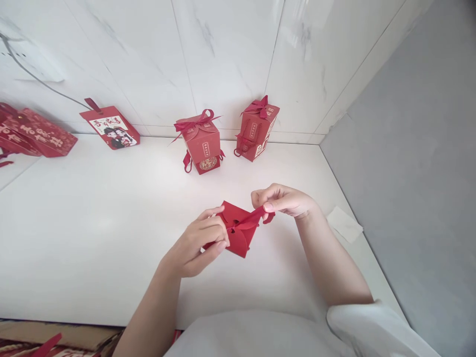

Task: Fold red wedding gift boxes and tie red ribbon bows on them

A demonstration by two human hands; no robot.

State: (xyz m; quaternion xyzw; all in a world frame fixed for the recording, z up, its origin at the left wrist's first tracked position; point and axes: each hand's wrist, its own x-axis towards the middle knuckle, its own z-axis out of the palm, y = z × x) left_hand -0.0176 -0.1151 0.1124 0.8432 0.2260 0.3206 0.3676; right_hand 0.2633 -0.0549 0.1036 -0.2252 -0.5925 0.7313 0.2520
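In front of me is a red gift box [240, 244], seen from above, with curved overlapping flaps and dark holes in its top. A dark red ribbon [251, 219] crosses the top and comes together in a small knot or crossing near the middle. My right hand [285, 199] pinches one length of it between thumb and forefinger, pulled up to the right of the box. My left hand [203, 242] is closed at the left side of the top, thumb and fingers pinched where the ribbon runs in; the fingers hide that end.
Two finished-looking red boxes with bows, a left one [203, 148] and a right one [258, 130], stand by the tiled wall. Further left are a red box with a cartoon couple [115, 130] and patterned red boxes [48, 136]. A white paper [344, 223] lies at right. Cardboard [55, 333] shows below.
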